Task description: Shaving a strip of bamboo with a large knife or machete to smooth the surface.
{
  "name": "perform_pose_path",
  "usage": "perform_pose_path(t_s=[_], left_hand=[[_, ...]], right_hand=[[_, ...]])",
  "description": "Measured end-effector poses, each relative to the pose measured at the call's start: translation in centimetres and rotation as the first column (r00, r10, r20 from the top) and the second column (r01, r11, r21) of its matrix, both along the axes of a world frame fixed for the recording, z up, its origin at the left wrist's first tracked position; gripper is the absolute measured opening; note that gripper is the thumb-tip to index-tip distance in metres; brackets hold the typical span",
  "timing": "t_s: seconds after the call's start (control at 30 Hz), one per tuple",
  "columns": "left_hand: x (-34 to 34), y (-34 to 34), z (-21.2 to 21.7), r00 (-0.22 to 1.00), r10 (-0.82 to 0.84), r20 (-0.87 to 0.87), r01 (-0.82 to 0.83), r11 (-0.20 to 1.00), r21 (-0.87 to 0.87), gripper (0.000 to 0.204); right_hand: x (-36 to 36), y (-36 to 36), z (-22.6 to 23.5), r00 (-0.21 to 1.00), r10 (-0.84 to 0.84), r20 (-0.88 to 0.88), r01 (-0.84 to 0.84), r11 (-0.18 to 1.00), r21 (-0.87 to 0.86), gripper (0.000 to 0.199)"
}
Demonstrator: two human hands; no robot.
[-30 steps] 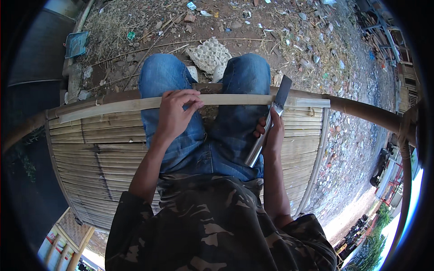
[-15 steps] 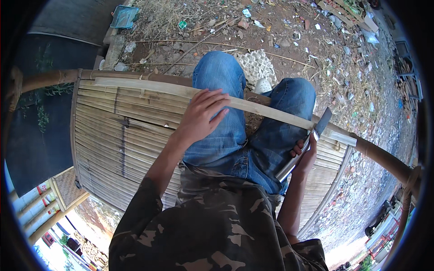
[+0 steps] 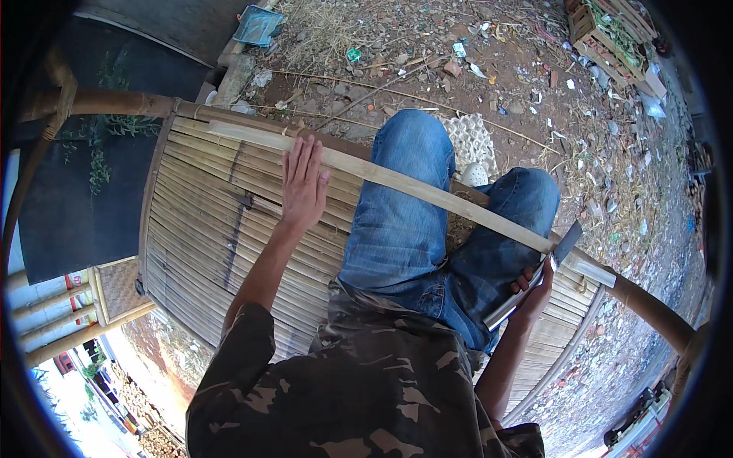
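Note:
A long pale bamboo strip (image 3: 427,193) lies across my thighs, from the upper left to the right edge of the slatted bamboo bench. My left hand (image 3: 305,179) is open, fingers stretched out over the strip's left part; its fingertips cover a short piece of it. On the right, my right hand (image 3: 538,290) is closed round the long silver handle of a knife (image 3: 566,241). The dark blade points up and away, crossing the strip near its right end. The handle's lower end reaches back toward my lap.
Beneath me is a bamboo slat bench (image 3: 198,221) with a round pole along its far edge. An egg tray (image 3: 469,137) lies beyond my knees on the littered ground. A blue basket (image 3: 257,26) stands far left, a wooden crate (image 3: 603,38) far right.
My left hand has slid leftward along the bamboo strip, from near my left knee to past it. The right hand keeps its grip on the knife. The whole view has tilted and shifted a little.

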State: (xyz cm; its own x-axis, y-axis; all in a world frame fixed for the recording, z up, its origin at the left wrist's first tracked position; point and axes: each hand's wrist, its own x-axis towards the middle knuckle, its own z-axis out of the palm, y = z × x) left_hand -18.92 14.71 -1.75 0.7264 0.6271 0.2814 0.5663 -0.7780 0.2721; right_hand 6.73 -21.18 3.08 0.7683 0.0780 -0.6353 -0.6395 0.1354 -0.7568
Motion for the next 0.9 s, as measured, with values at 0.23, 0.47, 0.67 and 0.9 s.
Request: perform_pose_path(t_s=[0.23,0.47,0.67,0.9], left_hand=[[-2.4,3.6,1.9,0.967,-0.222,-0.124,0.234,0.968,0.094,0.040],[0.4,6.8,4.2,0.931,-0.319,-0.178,0.309,0.948,-0.079,0.042],[5.8,2.4,4.5,0.833,-0.532,-0.150,0.512,0.845,-0.153,0.042],[11.3,-2.7,4.4,0.846,-0.533,-0.024,0.522,0.835,-0.175,0.027]], right_hand=[[-0.1,-0.1,0.4,1.000,0.007,-0.030,-0.007,1.000,0.003,0.025],[-0.1,-0.3,0.7,1.000,0.013,-0.020,-0.013,0.999,0.038,0.025],[-0.2,-0.5,1.6,0.990,0.083,-0.115,-0.069,0.991,0.116,0.036],[0.0,-1.3,2.2,0.975,0.186,-0.122,-0.201,0.972,-0.121,0.030]])
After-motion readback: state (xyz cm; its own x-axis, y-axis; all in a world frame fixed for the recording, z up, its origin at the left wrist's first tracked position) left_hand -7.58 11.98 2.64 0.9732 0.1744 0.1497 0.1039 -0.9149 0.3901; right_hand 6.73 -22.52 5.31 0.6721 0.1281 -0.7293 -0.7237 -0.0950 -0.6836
